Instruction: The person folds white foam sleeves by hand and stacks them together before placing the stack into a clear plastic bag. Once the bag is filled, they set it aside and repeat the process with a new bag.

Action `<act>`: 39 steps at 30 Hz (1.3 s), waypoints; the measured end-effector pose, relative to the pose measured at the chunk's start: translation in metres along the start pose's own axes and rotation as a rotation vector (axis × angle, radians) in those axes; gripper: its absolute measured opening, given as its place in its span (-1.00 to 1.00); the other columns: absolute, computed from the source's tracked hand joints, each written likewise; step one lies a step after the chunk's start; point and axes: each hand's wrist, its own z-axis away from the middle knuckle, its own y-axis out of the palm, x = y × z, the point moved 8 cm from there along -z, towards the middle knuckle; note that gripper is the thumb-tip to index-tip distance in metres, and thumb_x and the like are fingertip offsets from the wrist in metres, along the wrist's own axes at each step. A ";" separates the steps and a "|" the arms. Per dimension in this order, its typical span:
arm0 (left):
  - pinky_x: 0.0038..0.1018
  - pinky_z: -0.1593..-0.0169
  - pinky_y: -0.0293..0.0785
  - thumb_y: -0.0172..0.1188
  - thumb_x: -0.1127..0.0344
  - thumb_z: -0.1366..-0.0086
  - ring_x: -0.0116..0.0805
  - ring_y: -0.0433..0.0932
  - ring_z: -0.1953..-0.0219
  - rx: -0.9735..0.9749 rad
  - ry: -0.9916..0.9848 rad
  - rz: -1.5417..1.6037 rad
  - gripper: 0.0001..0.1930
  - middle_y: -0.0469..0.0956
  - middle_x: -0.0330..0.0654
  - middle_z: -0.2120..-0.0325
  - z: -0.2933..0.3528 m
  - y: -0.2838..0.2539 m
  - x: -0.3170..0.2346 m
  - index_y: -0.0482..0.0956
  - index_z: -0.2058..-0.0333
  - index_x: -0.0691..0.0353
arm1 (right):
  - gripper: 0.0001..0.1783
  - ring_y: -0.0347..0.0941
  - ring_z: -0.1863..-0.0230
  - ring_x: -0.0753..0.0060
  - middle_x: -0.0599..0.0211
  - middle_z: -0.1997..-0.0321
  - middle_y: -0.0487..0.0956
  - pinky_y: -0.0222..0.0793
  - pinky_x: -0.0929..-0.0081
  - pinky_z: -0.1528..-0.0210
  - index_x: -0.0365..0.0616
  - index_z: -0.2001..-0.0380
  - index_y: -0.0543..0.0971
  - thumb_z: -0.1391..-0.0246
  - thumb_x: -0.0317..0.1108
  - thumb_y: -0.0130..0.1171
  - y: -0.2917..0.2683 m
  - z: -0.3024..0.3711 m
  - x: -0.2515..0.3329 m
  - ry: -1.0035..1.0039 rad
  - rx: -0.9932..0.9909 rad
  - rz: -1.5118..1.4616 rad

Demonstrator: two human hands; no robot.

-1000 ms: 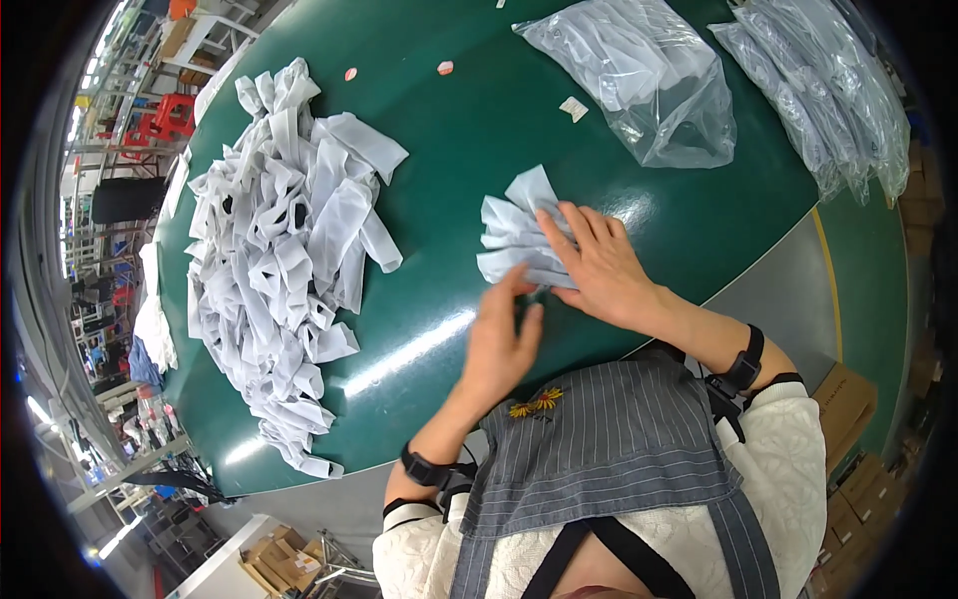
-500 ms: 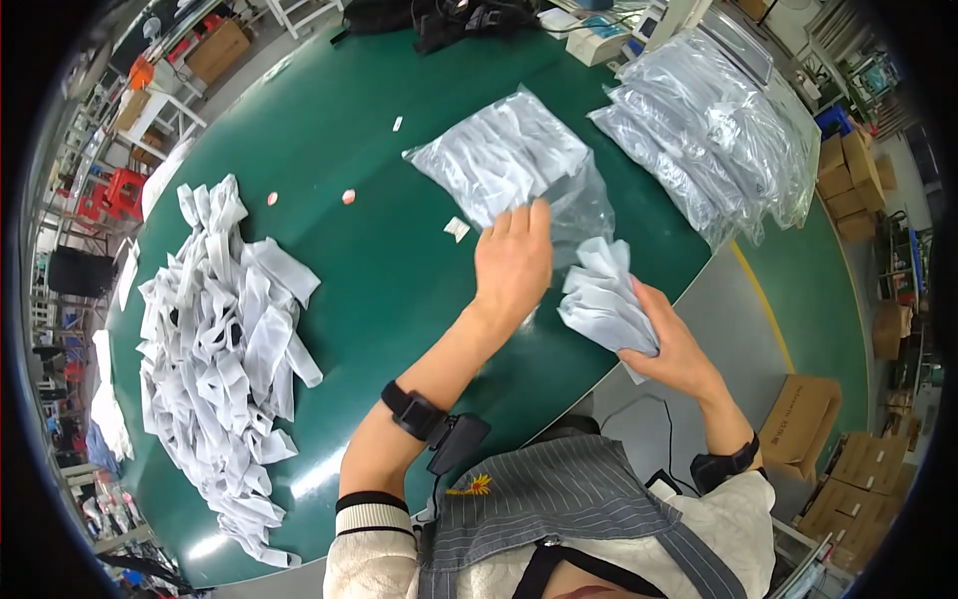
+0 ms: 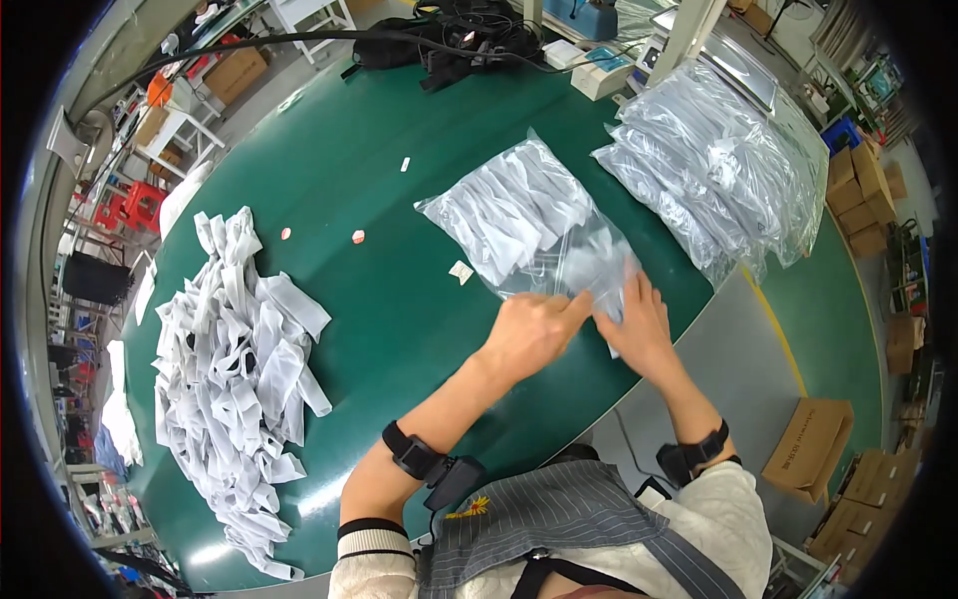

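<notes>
A clear plastic bag lies flat on the green table, its upper part filled with a row of folded pale grey fabric pieces. My left hand is closed on the bag's near edge, at its mouth. Right beside it, my right hand is at the opening with a bundle of the same folded fabric pieces, which shows blurred inside the bag's near right part. The right fingers lie along the bundle and partly hide it; the thumb points toward the left hand.
A long loose heap of pale grey fabric pieces covers the table's left side. Filled clear bags are stacked at the far right. Small stickers and a paper scrap lie mid-table. Black bags sit at the far edge. A cardboard carton stands on the floor.
My right hand has brought the fabric bundle from beside the bag up into its mouth. The left hand has moved nearer to me along the bag, to its near edge.
</notes>
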 end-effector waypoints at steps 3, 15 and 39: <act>-0.42 0.55 0.45 0.22 0.36 -0.01 -0.30 0.52 0.65 -0.023 0.018 -0.010 -0.63 0.47 -0.25 0.69 0.004 0.000 -0.003 0.57 0.14 0.20 | -0.06 0.34 -0.05 -0.17 -0.24 -0.23 0.27 0.26 0.14 -0.11 -0.25 -0.34 0.05 0.04 -0.12 0.19 0.018 0.012 0.013 -0.098 0.010 0.187; -0.36 0.47 0.44 0.12 0.36 0.00 -0.27 0.55 0.54 -0.088 0.162 0.013 -0.90 0.44 -0.22 0.63 0.013 0.011 -0.020 0.43 0.51 0.24 | -0.22 0.21 -0.26 -0.15 -0.17 -0.27 0.25 0.16 0.04 -0.21 -0.14 -0.27 0.20 0.00 -0.18 0.21 0.051 -0.087 0.004 -0.189 -0.224 0.467; -0.25 0.02 0.37 0.22 0.17 -0.18 -0.01 0.43 0.12 -0.440 -0.796 -0.417 -0.53 0.51 -0.02 0.17 0.277 -0.109 0.126 0.45 0.00 0.34 | -0.49 0.55 0.35 0.07 0.15 0.12 0.48 0.49 0.27 0.32 -0.14 0.00 0.41 0.00 -0.24 0.30 0.141 0.091 0.233 -0.932 0.230 -0.156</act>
